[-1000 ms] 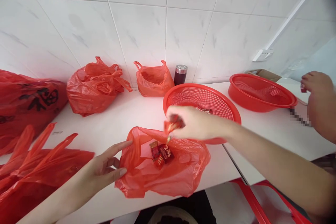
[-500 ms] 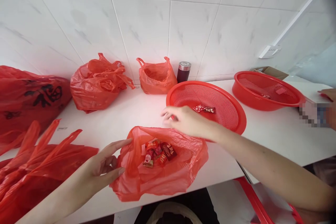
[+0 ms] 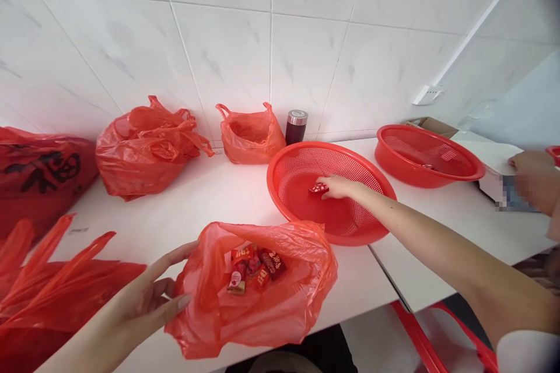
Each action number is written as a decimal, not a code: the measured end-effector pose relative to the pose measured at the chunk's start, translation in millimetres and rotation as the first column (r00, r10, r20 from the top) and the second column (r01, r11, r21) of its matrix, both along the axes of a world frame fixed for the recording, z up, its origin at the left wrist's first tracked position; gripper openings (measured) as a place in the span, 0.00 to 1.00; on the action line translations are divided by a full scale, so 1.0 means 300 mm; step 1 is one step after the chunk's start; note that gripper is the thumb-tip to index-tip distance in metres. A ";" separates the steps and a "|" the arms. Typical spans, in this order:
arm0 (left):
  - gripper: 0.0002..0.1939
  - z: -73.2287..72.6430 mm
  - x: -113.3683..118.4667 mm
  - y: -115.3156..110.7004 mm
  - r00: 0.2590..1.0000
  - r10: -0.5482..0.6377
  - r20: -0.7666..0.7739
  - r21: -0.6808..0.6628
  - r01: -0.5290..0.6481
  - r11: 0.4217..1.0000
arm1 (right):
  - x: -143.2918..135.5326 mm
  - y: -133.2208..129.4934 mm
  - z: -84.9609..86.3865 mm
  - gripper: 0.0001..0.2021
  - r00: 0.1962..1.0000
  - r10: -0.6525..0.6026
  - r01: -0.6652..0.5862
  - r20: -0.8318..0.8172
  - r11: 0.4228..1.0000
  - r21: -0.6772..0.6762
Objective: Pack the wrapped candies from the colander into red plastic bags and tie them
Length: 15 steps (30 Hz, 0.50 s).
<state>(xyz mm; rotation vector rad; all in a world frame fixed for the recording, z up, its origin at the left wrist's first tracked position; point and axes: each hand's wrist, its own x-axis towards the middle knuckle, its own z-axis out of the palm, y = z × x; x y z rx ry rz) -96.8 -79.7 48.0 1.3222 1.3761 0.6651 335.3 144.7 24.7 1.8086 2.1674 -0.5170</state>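
Note:
My right hand (image 3: 339, 186) is inside a red perforated plastic basket (image 3: 276, 189), its fingers on a small red white-dotted candy wrapper (image 3: 319, 187). Whatever else lies beneath the palm is hidden. Nearer to me, an open red plastic bag (image 3: 301, 303) rests on the table's front part. Several small wrapped candies (image 3: 261, 280) lie in it, in red, brown and pink wrappers. At the bag's left side, my left hand (image 3: 153, 297) grips the edge between thumb and fingers, keeping the mouth spread.
Behind stand a small red bag (image 3: 251, 143), a dark thermos (image 3: 296, 127) and a fuller red bag (image 3: 140, 157). More red bags (image 3: 65, 291) crowd the left. A second red basket (image 3: 420, 172) sits to the right, near another person's hand (image 3: 536, 172).
My right hand has moved from above the bag's far edge into the basket, onto the dotted wrapper. My left hand stays at the bag. The view has shifted slightly.

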 end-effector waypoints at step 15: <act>0.44 -0.009 -0.040 -0.037 0.987 0.033 -0.159 -0.149 -0.057 0.987 | -0.131 -0.104 0.257 0.19 0.906 0.026 0.002 -0.421 0.998 0.066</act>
